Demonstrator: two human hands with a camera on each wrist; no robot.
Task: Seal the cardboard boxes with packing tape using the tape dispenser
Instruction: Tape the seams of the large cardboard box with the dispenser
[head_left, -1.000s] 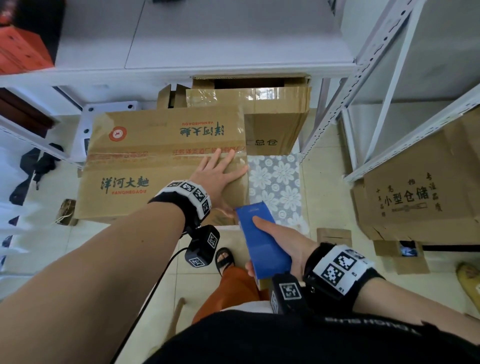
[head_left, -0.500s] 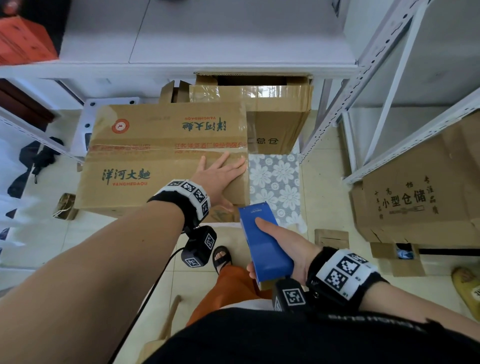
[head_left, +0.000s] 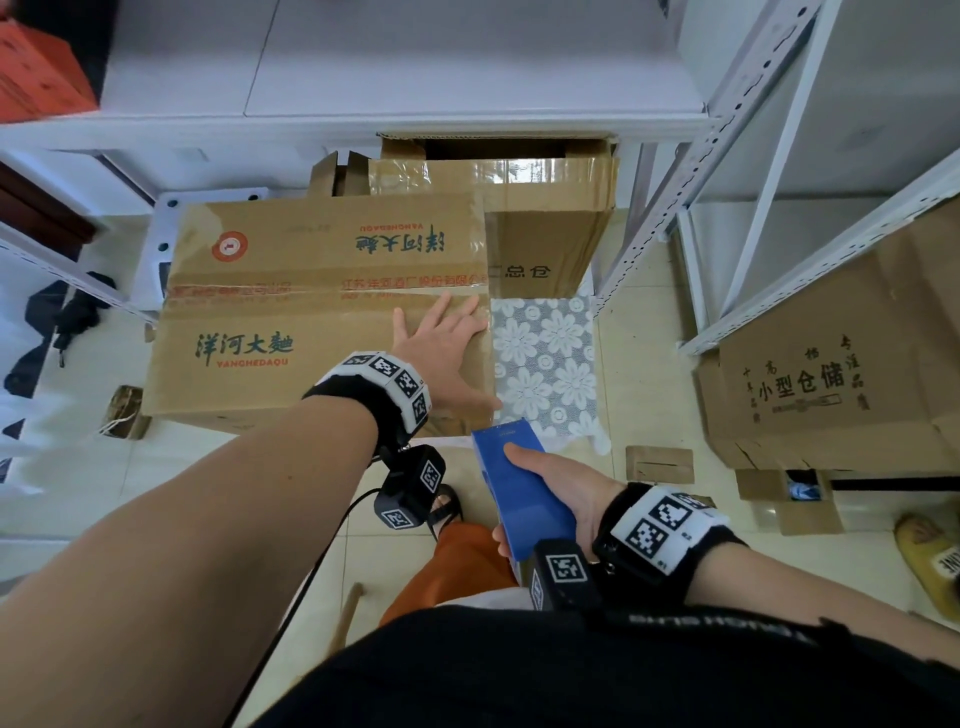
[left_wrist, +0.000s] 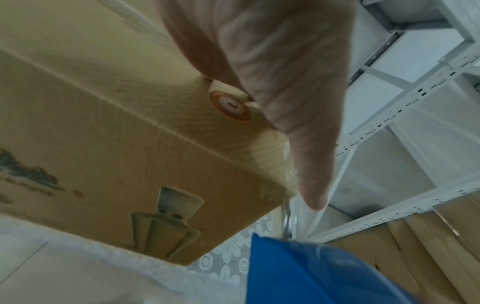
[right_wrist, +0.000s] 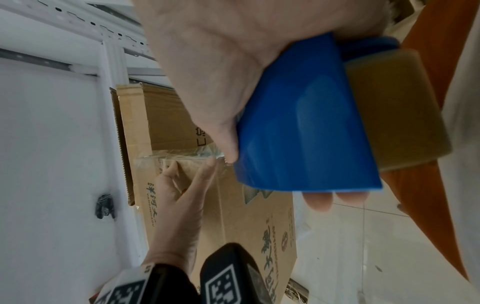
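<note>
A large cardboard box (head_left: 291, 291) with green lettering lies in front of me, its top seam covered by a strip of tape (head_left: 322, 291). My left hand (head_left: 441, 343) lies flat with spread fingers on the box's near right corner, thumb (left_wrist: 309, 164) hanging past the edge. My right hand (head_left: 561, 493) grips a blue tape dispenser (head_left: 519, 493) just off that corner, low and to the right. The brown tape roll (right_wrist: 394, 111) sits at the dispenser's back end. The same box (right_wrist: 233, 216) and left hand (right_wrist: 182, 195) show in the right wrist view.
A second, open cardboard box (head_left: 519, 208) stands behind the first under a white shelf (head_left: 363, 93). Metal racking (head_left: 727, 182) rises at right with a printed box (head_left: 831, 374) below it. A floral cloth (head_left: 545, 364) lies beside the box. My orange-clad leg (head_left: 457, 561) is beneath.
My left hand has slid slightly towards me along the box's right end, still flat. The right hand keeps the dispenser in nearly the same place.
</note>
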